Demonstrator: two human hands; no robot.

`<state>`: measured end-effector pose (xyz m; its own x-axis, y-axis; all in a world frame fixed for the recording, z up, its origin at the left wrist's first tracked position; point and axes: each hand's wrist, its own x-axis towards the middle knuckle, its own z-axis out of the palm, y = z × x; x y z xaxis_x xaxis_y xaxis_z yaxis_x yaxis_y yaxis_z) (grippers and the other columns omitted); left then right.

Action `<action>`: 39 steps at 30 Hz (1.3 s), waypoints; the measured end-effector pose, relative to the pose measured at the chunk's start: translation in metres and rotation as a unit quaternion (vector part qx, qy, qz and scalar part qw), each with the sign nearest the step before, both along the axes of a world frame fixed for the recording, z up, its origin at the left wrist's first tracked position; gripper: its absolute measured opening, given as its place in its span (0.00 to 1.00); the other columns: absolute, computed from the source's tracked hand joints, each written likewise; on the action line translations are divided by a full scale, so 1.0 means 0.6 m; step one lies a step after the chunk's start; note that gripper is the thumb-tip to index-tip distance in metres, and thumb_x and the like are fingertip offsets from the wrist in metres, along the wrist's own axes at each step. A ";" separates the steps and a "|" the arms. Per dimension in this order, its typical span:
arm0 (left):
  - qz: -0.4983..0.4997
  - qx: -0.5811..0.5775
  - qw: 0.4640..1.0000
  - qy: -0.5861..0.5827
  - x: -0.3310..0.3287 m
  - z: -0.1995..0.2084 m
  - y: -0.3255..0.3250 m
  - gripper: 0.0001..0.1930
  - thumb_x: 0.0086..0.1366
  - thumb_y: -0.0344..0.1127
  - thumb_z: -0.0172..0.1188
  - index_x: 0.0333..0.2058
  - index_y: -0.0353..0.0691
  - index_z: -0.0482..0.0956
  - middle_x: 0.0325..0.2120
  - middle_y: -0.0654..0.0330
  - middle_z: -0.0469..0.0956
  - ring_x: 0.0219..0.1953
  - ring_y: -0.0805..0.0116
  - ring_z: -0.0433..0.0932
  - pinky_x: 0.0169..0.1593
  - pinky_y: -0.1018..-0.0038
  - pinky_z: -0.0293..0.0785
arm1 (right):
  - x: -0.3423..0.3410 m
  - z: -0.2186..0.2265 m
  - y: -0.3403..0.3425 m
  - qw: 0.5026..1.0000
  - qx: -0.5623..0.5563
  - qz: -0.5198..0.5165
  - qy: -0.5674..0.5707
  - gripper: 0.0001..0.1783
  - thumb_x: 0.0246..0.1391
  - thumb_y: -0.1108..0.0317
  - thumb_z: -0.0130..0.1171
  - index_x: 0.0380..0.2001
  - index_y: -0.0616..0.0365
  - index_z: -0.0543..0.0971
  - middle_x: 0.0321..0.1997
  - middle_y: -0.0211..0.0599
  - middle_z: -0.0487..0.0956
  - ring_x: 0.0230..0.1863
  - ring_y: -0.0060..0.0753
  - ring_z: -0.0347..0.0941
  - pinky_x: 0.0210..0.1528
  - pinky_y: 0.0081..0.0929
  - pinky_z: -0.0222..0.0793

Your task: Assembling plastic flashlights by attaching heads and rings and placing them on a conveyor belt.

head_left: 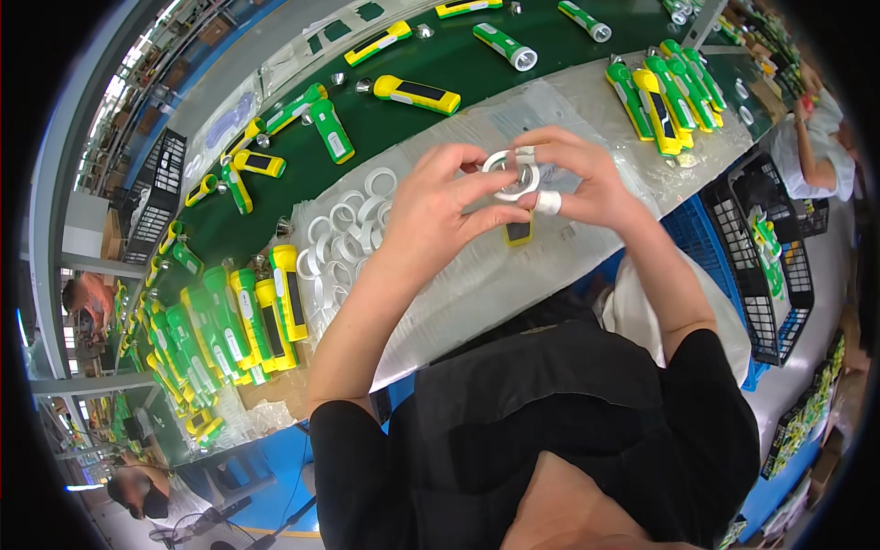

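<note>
Between both hands, over the near edge of the bench, a flashlight stands with its lens end up toward me. Its yellow body (518, 231) shows below my fingers. A white ring (498, 163) sits around its lens end. The fingers of my left hand (440, 203) pinch the ring's left side. From the right, my right hand (587, 183) grips the ring, with white tape wrapped on two of its fingers. The fingers hide part of the flashlight. Left of my left hand, a pile of loose white rings (344, 218) lies on a plastic sheet.
Several green and yellow flashlights (225, 321) stand in rows at the left, and another group (662, 101) lies at the far right. More flashlights (417, 93) lie along the green belt (431, 55). Black crates (784, 302) stand at the right, and other people work farther off.
</note>
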<state>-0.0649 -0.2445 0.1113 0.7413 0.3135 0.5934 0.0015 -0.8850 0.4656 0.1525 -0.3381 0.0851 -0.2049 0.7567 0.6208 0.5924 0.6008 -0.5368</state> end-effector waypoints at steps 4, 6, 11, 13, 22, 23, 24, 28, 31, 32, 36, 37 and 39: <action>-0.018 0.029 0.999 -0.017 0.019 0.001 -0.013 0.22 0.46 0.37 0.74 0.42 0.44 0.81 0.38 0.58 0.77 0.41 0.59 0.76 0.39 0.69 0.74 | 0.004 0.076 -0.021 0.991 -0.077 -0.052 -0.099 0.24 0.39 0.66 0.72 0.42 0.60 0.77 0.40 0.38 0.76 0.39 0.38 0.75 0.38 0.30 0.72; -0.023 0.028 0.999 -0.027 0.034 -0.011 -0.018 0.22 0.46 0.35 0.74 0.42 0.43 0.80 0.39 0.58 0.78 0.42 0.57 0.77 0.40 0.68 0.74 | 0.002 0.109 -0.019 0.982 -0.113 -0.030 -0.151 0.23 0.38 0.67 0.71 0.41 0.61 0.76 0.38 0.38 0.74 0.35 0.38 0.73 0.36 0.31 0.70; -0.028 -0.073 0.997 -0.003 0.042 -0.026 -0.024 0.20 0.48 0.31 0.73 0.40 0.42 0.76 0.38 0.59 0.80 0.40 0.59 0.79 0.40 0.69 0.74 | -0.007 0.161 0.001 0.933 -0.219 0.024 -0.284 0.20 0.39 0.72 0.66 0.39 0.63 0.74 0.34 0.39 0.71 0.33 0.41 0.71 0.34 0.34 0.68; -0.031 -0.072 0.997 -0.011 0.042 -0.029 -0.024 0.20 0.48 0.33 0.73 0.39 0.43 0.75 0.36 0.58 0.79 0.38 0.55 0.78 0.39 0.65 0.74 | -0.009 0.168 0.006 0.928 -0.232 0.030 -0.289 0.19 0.38 0.74 0.64 0.38 0.62 0.74 0.34 0.39 0.71 0.33 0.42 0.71 0.34 0.35 0.68; -0.027 -0.059 0.998 -0.021 0.039 -0.028 -0.018 0.18 0.48 0.36 0.72 0.37 0.44 0.75 0.29 0.56 0.76 0.34 0.52 0.77 0.36 0.61 0.72 | -0.026 0.177 0.021 0.921 -0.234 0.028 -0.309 0.18 0.36 0.79 0.59 0.37 0.62 0.73 0.35 0.41 0.73 0.34 0.44 0.71 0.35 0.35 0.67; -0.027 -0.053 0.998 -0.024 0.039 -0.030 -0.019 0.19 0.47 0.36 0.72 0.37 0.44 0.75 0.28 0.56 0.76 0.33 0.53 0.77 0.36 0.61 0.72 | -0.027 0.176 0.021 0.920 -0.227 0.027 -0.317 0.18 0.36 0.79 0.59 0.36 0.63 0.74 0.34 0.42 0.73 0.33 0.45 0.71 0.35 0.36 0.68; -0.029 -0.055 0.998 -0.024 0.040 -0.030 -0.019 0.19 0.47 0.36 0.72 0.37 0.44 0.75 0.28 0.56 0.76 0.33 0.53 0.77 0.36 0.61 0.72 | -0.027 0.179 0.021 0.920 -0.230 0.025 -0.317 0.18 0.36 0.79 0.59 0.36 0.63 0.74 0.34 0.42 0.73 0.33 0.45 0.71 0.35 0.36 0.68; -0.011 -0.036 0.999 0.008 0.043 -0.028 -0.020 0.19 0.47 0.34 0.73 0.38 0.42 0.77 0.32 0.59 0.79 0.35 0.59 0.78 0.37 0.68 0.73 | -0.042 0.177 0.025 0.887 -0.343 -0.099 -0.293 0.17 0.37 0.70 0.63 0.32 0.64 0.74 0.30 0.45 0.75 0.30 0.46 0.73 0.32 0.37 0.68; 0.008 -0.048 0.999 0.010 0.045 -0.025 -0.019 0.19 0.48 0.34 0.73 0.38 0.41 0.77 0.31 0.58 0.78 0.35 0.59 0.78 0.36 0.67 0.73 | -0.052 0.162 0.024 0.856 -0.346 -0.216 -0.318 0.20 0.36 0.62 0.66 0.30 0.65 0.73 0.27 0.46 0.76 0.27 0.46 0.73 0.31 0.37 0.68; 0.010 -0.051 0.999 0.004 0.047 -0.026 -0.015 0.19 0.48 0.34 0.73 0.38 0.41 0.77 0.31 0.58 0.78 0.34 0.59 0.78 0.36 0.67 0.73 | -0.053 0.157 0.026 0.847 -0.316 -0.258 -0.341 0.22 0.36 0.58 0.66 0.29 0.65 0.73 0.25 0.47 0.76 0.26 0.46 0.73 0.30 0.38 0.68; -0.014 -0.050 0.997 -0.053 0.051 -0.039 -0.013 0.18 0.45 0.35 0.73 0.35 0.44 0.76 0.22 0.59 0.72 0.28 0.56 0.74 0.32 0.62 0.70 | -0.028 0.147 0.013 0.907 -0.215 -0.196 -0.304 0.27 0.37 0.50 0.67 0.28 0.65 0.73 0.25 0.46 0.76 0.26 0.47 0.73 0.30 0.39 0.68; -0.022 -0.052 0.996 -0.064 0.053 -0.039 -0.014 0.19 0.45 0.36 0.74 0.35 0.45 0.76 0.22 0.59 0.73 0.28 0.56 0.74 0.32 0.62 0.70 | -0.015 0.142 0.020 0.932 -0.193 -0.104 -0.289 0.29 0.38 0.47 0.66 0.29 0.65 0.74 0.26 0.47 0.76 0.27 0.48 0.74 0.30 0.39 0.68; -0.027 -0.055 0.995 -0.074 0.052 -0.040 -0.013 0.19 0.45 0.36 0.74 0.35 0.45 0.76 0.22 0.59 0.73 0.28 0.57 0.75 0.32 0.62 0.71 | -0.023 0.143 0.024 0.947 -0.169 -0.006 -0.272 0.31 0.38 0.44 0.66 0.30 0.64 0.74 0.27 0.47 0.77 0.28 0.49 0.75 0.31 0.39 0.68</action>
